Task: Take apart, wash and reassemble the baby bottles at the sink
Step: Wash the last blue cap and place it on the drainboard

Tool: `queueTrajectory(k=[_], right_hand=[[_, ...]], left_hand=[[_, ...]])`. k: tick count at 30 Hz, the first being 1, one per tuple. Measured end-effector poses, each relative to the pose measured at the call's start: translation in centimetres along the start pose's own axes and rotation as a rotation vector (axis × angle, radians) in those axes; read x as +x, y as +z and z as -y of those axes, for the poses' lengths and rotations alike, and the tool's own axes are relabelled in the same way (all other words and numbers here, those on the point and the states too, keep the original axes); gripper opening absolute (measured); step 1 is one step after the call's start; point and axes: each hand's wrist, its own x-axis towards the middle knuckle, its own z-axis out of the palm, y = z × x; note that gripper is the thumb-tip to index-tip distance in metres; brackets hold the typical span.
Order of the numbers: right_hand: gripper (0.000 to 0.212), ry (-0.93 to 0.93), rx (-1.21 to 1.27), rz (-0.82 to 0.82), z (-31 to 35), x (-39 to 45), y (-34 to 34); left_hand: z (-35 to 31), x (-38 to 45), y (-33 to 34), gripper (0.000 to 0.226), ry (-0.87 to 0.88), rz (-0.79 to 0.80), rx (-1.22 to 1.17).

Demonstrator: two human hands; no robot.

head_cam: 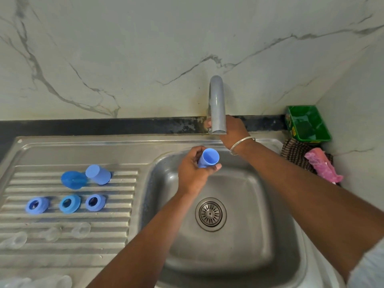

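Over the steel sink, the left hand holds a light blue bottle cap with the fingers curled around it and the thumb pressing on its side. The open mouth of the cap points up and a little to the right. The cap sits just below the mouth of the grey tap, near it but not touching.

The right hand reaches behind the spout of the tap, at the back edge of the sink. Its fingers go around something behind the spout, but the spout hides them, so it cannot be told what they grip or how tight. A thin metal bangle is on this wrist.

On the ribbed draining board to the left lie the other parts. A second light blue cap lies tilted, and touching it on its left is a darker blue cap. In front of them three blue screw rings stand in a row, apart from each other. Nearer to the person lie three clear teats, also in a row, a little blurred.

In the right corner stands a green tray, and below it a checked cloth with a pink scrubber on top.
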Motion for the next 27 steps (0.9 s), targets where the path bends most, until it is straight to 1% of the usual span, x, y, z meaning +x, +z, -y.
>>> queueTrajectory(k=[9,14,20,25,27], right_hand=[[0.023,0.050,-0.119,0.008,1.1,0.0,-0.3],[0.019,0.091,-0.055,0.010,1.6,0.6,0.6],[0.024,0.105,-0.032,0.018,1.5,0.6,0.3],[0.027,0.106,-0.035,0.029,1.8,0.5,0.0],[0.034,0.114,-0.031,0.029,1.9,0.5,-0.1]], left_hand=[[0.2,0.1,1.0,0.049,-0.024,0.025,-0.001],[-0.3,0.1,1.2,0.047,-0.007,0.034,0.013],[-0.3,0.3,0.9,0.047,-0.055,0.041,-0.001],[-0.2,0.1,1.1,0.048,0.000,0.074,0.032],[-0.3,-0.1,1.3,0.049,0.030,0.079,0.039]])
